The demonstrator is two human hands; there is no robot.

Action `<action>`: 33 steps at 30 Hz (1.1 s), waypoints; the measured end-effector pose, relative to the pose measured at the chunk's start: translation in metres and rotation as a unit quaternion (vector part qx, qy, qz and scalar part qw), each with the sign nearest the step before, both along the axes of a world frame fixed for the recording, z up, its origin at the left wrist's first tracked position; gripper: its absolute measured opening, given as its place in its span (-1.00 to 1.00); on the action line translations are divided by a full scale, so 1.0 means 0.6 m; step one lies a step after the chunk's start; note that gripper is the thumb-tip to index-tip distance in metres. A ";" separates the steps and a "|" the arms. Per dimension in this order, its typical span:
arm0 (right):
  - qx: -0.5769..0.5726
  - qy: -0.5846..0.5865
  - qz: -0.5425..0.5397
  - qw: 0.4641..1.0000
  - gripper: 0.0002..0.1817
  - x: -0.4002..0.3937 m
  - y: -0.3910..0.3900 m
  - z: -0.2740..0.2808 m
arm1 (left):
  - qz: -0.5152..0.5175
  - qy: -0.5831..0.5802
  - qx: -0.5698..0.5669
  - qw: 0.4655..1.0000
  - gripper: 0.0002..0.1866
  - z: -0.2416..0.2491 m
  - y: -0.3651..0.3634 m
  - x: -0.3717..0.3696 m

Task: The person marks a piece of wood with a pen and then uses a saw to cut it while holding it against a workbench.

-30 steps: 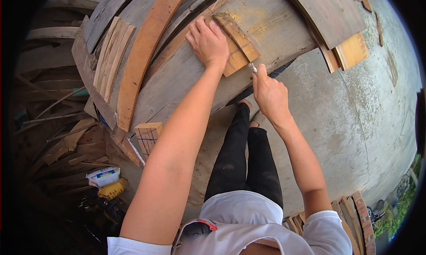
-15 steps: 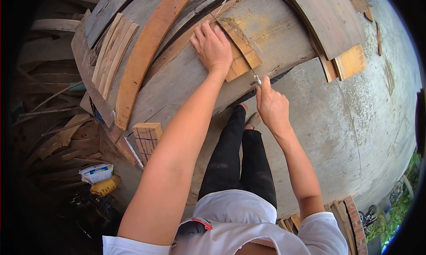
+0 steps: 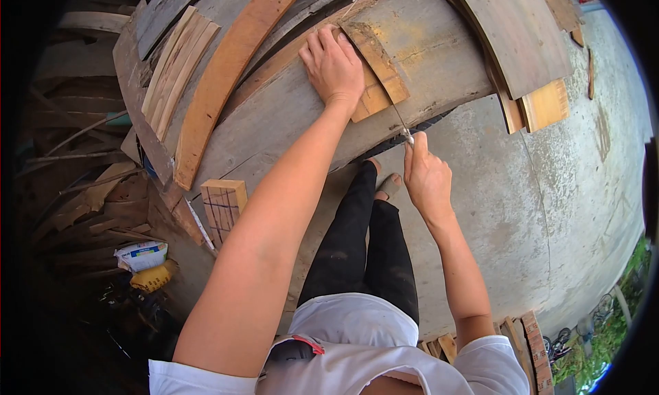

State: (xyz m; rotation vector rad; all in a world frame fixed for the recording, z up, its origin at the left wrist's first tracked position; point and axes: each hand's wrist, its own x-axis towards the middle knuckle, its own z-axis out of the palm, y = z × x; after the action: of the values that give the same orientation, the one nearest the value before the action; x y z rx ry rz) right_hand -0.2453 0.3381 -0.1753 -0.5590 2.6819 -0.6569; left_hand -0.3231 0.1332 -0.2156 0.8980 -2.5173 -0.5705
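Obs., head view. Left hand [image 3: 334, 69], upper centre of the frame: palm down on a wooden board [image 3: 374, 101], fingers slightly spread, pressing from above rather than pinching. Right hand [image 3: 429, 178], right of centre: fingers curled around a pale handle [image 3: 409, 137], index side uppermost. A thin dark blade [image 3: 397, 113] rises from the handle to the board's lower edge, seemingly continuing along the left side of a narrow wooden strip [image 3: 384, 65]. Whether strip and board are one piece: cannot tell.

Board and strip sit at upper centre, on the grey plank surface [image 3: 274, 134], near its lower edge. Dark marks show on the board beside the left hand. Curved plank [image 3: 230, 79] at upper left; block with drawn grid lines [image 3: 223, 213] at lower left, apart from the cut.

Step, judged: sawing along the strip's side; depth not readable. Next stroke probably calls for firm left-hand pressure, the right hand drawing in line with the blade, and left fingertips clear of it.
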 end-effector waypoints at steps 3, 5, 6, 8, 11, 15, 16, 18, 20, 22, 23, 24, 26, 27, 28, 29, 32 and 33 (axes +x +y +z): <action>-0.003 -0.006 0.002 1.000 -0.79 0.001 -0.001 0.002 | 0.001 -0.002 0.024 1.000 -0.72 0.009 0.002 0.000; 0.005 0.003 0.007 1.000 -0.79 -0.021 -0.025 0.000 | 0.006 0.011 0.012 1.000 -0.72 0.002 0.001 -0.001; 0.017 0.024 0.012 0.999 -0.81 -0.038 -0.045 -0.004 | 0.008 0.019 -0.004 1.000 -0.73 -0.002 0.001 -0.001; 0.003 0.030 0.013 0.999 -0.81 -0.056 -0.066 0.001 | 0.012 0.015 0.001 1.000 -0.73 0.001 0.003 -0.001; -0.179 -0.047 -0.058 0.981 -0.78 -0.060 -0.031 0.003 | 0.013 0.015 0.011 1.000 -0.74 0.002 0.001 -0.004; -0.196 -0.007 -0.170 0.966 -0.76 -0.078 0.014 -0.005 | 0.011 0.007 0.026 1.000 -0.74 0.003 0.001 0.001; -0.135 -0.018 -0.158 0.978 -0.78 -0.095 0.018 -0.013 | 0.011 0.013 0.025 1.000 -0.74 0.008 0.000 -0.001; -0.112 0.062 -0.126 0.984 -0.79 -0.124 0.010 -0.048 | 0.005 -0.011 0.062 0.998 -0.71 0.014 0.001 0.003; -0.085 0.207 -0.066 0.972 -0.81 -0.154 -0.011 -0.071 | 0.003 -0.004 0.064 0.998 -0.70 0.015 0.001 0.004; -0.050 0.236 -0.086 0.967 -0.82 -0.162 -0.031 -0.082 | -0.003 -0.006 0.073 0.997 -0.68 0.017 0.000 0.006; -0.009 0.257 -0.107 0.961 -0.82 -0.164 -0.038 -0.088 | -0.004 -0.001 0.068 0.998 -0.68 0.013 -0.001 0.007; -0.004 0.279 -0.113 0.954 -0.82 -0.161 -0.039 -0.092 | -0.005 0.028 0.068 0.997 -0.67 0.009 -0.002 0.007; 0.018 0.280 -0.110 0.953 -0.82 -0.160 -0.044 -0.086 | -0.013 0.064 0.092 0.994 -0.61 0.006 -0.007 0.009; 0.046 0.275 -0.107 0.954 -0.82 -0.157 -0.047 -0.082 | -0.018 0.067 0.086 0.994 -0.61 0.005 -0.008 0.014; 0.040 0.279 -0.113 0.953 -0.82 -0.157 -0.049 -0.082 | -0.019 0.104 0.111 0.988 -0.58 0.002 -0.008 0.017; 0.048 0.276 -0.106 0.954 -0.82 -0.161 -0.048 -0.082 | -0.021 0.141 0.137 0.980 -0.54 0.007 -0.011 0.015; 0.049 0.261 -0.088 0.960 -0.82 -0.168 -0.042 -0.080 | 0.003 0.159 0.104 0.982 -0.49 0.027 -0.055 0.034; 0.050 0.248 -0.077 0.964 -0.82 -0.170 -0.042 -0.080 | 0.004 0.132 0.064 0.989 -0.42 0.036 -0.089 0.042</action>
State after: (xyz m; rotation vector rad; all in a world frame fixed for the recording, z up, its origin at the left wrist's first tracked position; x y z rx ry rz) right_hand -0.3472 0.3131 -0.2230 -0.5501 3.2336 -0.4622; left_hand -0.2981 0.0800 -0.1942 0.8177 -2.2599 -0.7997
